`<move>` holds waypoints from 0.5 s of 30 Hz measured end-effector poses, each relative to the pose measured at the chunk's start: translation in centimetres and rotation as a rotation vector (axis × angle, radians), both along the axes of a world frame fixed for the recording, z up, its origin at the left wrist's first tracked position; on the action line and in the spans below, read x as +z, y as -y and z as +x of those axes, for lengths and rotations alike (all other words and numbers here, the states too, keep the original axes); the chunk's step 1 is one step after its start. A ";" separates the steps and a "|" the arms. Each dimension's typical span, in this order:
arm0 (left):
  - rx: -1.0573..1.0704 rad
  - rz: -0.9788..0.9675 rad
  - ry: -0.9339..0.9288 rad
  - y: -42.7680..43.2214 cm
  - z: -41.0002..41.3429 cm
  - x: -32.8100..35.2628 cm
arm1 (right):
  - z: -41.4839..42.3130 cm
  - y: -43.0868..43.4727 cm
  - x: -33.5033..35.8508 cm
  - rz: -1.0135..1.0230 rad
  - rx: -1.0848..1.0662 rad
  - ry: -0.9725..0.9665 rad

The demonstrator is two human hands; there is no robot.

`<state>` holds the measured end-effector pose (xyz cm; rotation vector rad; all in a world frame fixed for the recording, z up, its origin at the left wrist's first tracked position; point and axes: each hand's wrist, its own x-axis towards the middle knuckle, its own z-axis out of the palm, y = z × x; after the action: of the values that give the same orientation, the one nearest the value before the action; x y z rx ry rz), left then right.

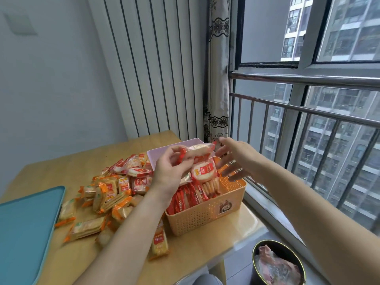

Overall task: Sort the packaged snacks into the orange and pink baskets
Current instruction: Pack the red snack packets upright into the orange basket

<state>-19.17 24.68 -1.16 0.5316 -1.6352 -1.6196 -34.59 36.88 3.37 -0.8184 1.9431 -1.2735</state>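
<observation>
Fingers of the left hand pinch a packet at frame centre, above the orange basket. Right hand hovers just beside the packet's right end, fingers spread and loose. Pink basket sits behind. Loose snacks are piled centre-left.

The left hand pinches a snack packet above the orange basket, right hand spread alongside.

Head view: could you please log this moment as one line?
left grip: holds packet | right grip: open | orange basket: part filled | pink basket: behind
</observation>
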 end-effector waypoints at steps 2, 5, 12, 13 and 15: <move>-0.090 -0.123 0.031 -0.5 -0.3 -0.2 | -0.1 -0.1 -0.3 -0.013 0.065 0.122; -0.214 -0.306 0.167 -0.4 -0.5 -0.7 | -0.5 -0.1 -0.3 -0.066 0.020 0.055; 0.063 -0.738 0.767 4.6 0.5 -3.2 | -0.3 0.2 -2.5 0.006 -0.025 -0.644; 0.031 -0.753 0.842 5.1 0.7 -3.7 | 0.3 0.4 -3.1 0.055 0.004 -0.710; -0.004 -0.715 0.898 5.6 0.8 -4.4 | 1.5 1.0 -4.5 0.139 0.042 -0.759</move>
<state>-18.38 19.10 -5.58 0.9206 -2.6769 -0.6683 -33.08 35.88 -1.17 -1.3990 2.5328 -0.8400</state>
